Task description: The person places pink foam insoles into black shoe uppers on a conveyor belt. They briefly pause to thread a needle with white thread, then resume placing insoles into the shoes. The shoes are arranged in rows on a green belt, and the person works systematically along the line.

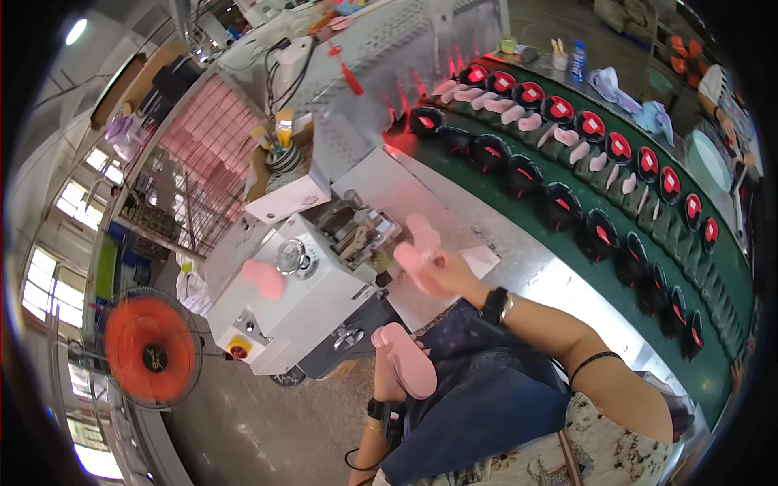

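My left hand, low and close to my apron, is closed around a small stack of pink insoles. Ahead and to its right, my right hand grips another pink insole by its edge, over the metal bench. Just beyond that one, a further pink insole shows, partly overlapped; whether it lies on the bench or is also held, I cannot tell. A single pink insole rests on top of the white machine, beside its round metal dial.
A green conveyor on the right carries rows of black shoes and pink pieces. A white box with brushes stands behind the machine. An orange fan is at left. Another person is at far right.
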### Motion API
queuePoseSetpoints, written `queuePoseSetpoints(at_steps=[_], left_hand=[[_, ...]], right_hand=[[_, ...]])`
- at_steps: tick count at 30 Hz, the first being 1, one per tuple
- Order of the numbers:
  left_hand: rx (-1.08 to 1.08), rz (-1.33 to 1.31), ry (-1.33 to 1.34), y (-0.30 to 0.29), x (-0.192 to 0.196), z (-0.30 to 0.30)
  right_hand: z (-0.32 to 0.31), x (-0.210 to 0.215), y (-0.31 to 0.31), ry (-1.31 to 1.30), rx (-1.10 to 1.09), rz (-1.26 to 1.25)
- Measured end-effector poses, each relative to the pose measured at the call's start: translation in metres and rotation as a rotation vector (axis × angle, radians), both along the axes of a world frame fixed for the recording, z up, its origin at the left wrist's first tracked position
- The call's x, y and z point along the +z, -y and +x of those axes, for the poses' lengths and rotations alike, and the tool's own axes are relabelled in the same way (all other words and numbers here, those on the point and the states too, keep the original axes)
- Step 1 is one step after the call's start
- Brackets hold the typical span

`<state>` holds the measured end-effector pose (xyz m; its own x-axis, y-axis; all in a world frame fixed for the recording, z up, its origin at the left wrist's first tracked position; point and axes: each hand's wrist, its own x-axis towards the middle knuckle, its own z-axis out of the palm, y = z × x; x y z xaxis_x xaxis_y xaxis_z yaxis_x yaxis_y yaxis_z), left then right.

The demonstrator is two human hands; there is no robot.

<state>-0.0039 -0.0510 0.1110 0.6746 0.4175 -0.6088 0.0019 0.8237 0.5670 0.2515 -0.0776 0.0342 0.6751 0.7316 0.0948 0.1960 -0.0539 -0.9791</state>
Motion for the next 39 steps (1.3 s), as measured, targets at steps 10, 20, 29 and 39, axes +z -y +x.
queuePoseSetpoints(at_steps=[10,20,29,39], left_hand=[[0.017,-0.002,-0.090,0.009,0.007,-0.015],[0.120,0.009,-0.226,0.007,0.014,-0.018],[0.129,0.051,-0.228,0.009,-0.001,-0.018],[-0.391,0.364,-0.157,-0.010,-0.085,-0.016]], right_hand=[[0.043,0.042,-0.098,-0.227,0.152,-0.197],[0.062,0.021,-0.123,0.215,-0.128,-0.303],[0.101,0.045,-0.068,-0.474,-0.242,0.134],[0.237,-0.035,0.412,0.015,-1.248,-0.113]])
